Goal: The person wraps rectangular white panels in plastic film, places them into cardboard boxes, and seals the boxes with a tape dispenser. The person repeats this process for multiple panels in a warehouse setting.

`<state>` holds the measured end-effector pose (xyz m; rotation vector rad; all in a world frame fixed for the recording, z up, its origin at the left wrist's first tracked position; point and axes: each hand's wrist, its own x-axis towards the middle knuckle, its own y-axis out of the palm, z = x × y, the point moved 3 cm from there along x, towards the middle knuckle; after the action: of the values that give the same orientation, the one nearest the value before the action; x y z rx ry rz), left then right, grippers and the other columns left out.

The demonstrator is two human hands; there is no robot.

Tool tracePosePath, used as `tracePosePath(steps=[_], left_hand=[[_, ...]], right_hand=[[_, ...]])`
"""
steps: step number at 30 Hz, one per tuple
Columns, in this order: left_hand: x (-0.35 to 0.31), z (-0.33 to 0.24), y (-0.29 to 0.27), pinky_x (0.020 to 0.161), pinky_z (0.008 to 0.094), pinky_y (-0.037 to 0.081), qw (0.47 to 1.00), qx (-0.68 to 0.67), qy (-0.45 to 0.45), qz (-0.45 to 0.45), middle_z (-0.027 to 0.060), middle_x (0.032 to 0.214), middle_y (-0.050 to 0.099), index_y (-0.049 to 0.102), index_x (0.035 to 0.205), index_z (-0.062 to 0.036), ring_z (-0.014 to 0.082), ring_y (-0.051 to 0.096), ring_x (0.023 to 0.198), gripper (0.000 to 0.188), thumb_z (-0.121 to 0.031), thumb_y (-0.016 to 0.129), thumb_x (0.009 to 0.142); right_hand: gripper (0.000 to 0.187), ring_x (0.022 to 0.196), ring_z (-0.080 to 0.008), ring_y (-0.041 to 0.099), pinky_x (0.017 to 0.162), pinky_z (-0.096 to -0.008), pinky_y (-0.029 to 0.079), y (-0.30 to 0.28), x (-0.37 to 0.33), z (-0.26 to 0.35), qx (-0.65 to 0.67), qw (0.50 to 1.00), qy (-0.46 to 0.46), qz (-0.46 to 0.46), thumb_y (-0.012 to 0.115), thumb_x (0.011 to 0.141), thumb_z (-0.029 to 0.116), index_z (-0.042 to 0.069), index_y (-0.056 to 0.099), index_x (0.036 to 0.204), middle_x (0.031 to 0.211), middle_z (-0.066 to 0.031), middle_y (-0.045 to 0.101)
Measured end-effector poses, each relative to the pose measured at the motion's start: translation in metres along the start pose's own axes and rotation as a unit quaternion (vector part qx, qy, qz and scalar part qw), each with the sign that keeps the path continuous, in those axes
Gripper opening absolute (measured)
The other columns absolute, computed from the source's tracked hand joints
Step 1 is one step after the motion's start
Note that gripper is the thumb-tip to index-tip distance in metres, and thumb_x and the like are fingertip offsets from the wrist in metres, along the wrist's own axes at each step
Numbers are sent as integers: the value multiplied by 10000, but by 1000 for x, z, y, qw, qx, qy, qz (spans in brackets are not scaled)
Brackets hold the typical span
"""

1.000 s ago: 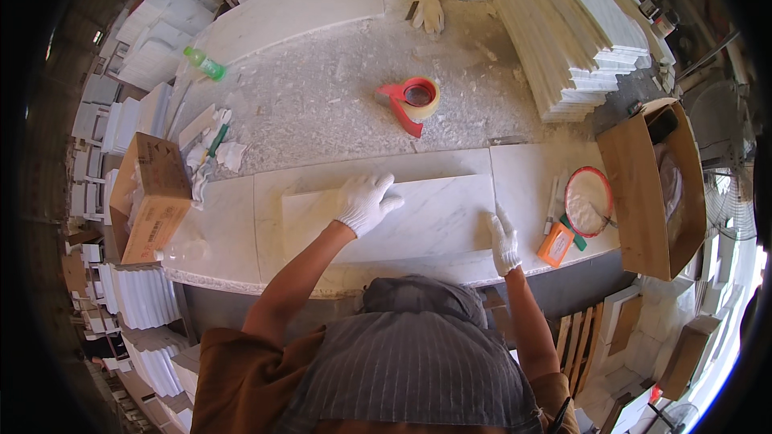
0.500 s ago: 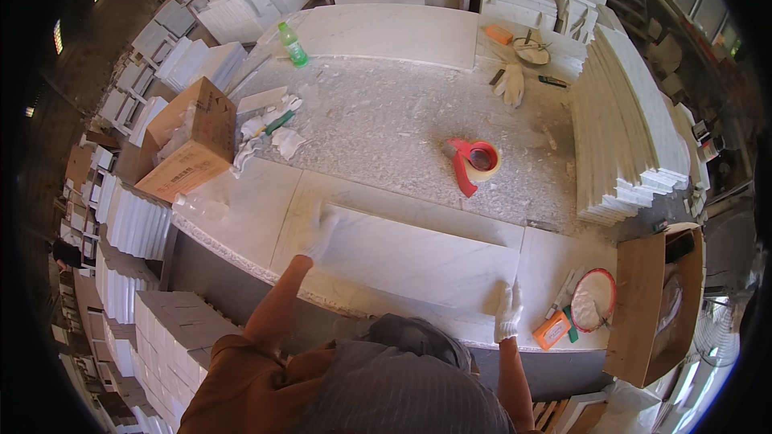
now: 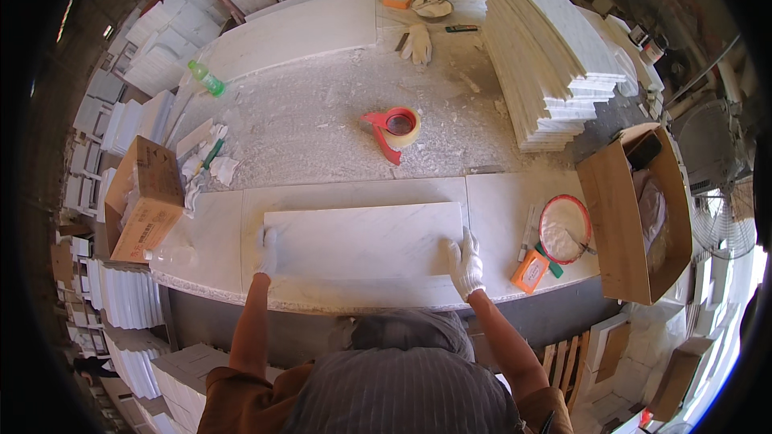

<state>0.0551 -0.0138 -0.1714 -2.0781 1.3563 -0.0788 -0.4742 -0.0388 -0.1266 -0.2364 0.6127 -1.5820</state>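
One pale marble slab (image 3: 362, 243) spans the lower centre of the frame, lengthwise over the smooth stone panels (image 3: 201, 229) along the worktable's near side. At its left end is the left hand (image 3: 268, 252), white-gloved and slightly blurred, its fingers together along the edge; I can't tell whether they grip. The right hand (image 3: 466, 265) touches the right end, fingers fairly straight and thumb set apart (roughly half open), though whether any finger hooks beneath is hidden. Right of it, an orange box (image 3: 530, 271) sits near a red-rimmed bowl (image 3: 564, 229) of whitish paste, with an open carton (image 3: 601, 221) beyond. A red tape dispenser (image 3: 392, 149) lies at upper centre, a green bottle (image 3: 207, 79) at upper left, and stacked slabs (image 3: 547, 64) at upper right.
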Motion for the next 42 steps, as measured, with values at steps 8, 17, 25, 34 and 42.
tracePosePath(steps=[8, 17, 25, 34, 42], left_hand=[[18, 34, -14, 1039, 340, 400, 999, -29, -22, -20, 96, 1352, 534, 467, 1394, -60, 207, 503, 1209, 561, -469, 476, 1010], [-5, -26, -18, 1039, 360, 395, 985, 170, -10, 9, 137, 1329, 544, 441, 1386, -49, 254, 506, 1225, 572, -480, 459, 1010], [-10, -39, -5, 1061, 398, 385, 991, 120, 57, 28, 231, 1291, 571, 412, 1404, 5, 349, 541, 1220, 614, -463, 466, 1009], [-9, -55, -13, 1087, 413, 376, 967, 192, 158, 55, 255, 1442, 479, 363, 1455, 52, 369, 479, 1324, 675, -441, 483, 1008], [38, -14, -21, 1098, 434, 380, 925, 240, 284, 80, 328, 1430, 440, 363, 1424, 108, 414, 470, 1311, 632, -381, 467, 1037]], right_hand=[[587, 1217, -416, 505, 1015, -438, 427, -1, 0, -4, 40, 998, -18, -46, 605, 941, 321, -35, 455, 1383, 1340, -257, 505], [554, 1196, -412, 528, 990, -434, 448, 5, -2, -19, 22, 997, -18, -68, 591, 951, 345, -7, 496, 1368, 1330, -235, 523], [460, 1090, -373, 598, 934, -413, 464, 7, -2, -12, 15, 996, -23, -90, 576, 973, 310, -8, 556, 1305, 1194, -229, 601], [565, 1097, -379, 602, 931, -412, 482, 8, -37, 12, -37, 976, 83, -200, 601, 940, 408, 22, 532, 1347, 1270, -230, 574], [653, 1211, -388, 549, 1009, -426, 458, 92, -271, -27, -102, 932, 202, -282, 706, 845, 385, 19, 511, 1349, 1397, -196, 509]])
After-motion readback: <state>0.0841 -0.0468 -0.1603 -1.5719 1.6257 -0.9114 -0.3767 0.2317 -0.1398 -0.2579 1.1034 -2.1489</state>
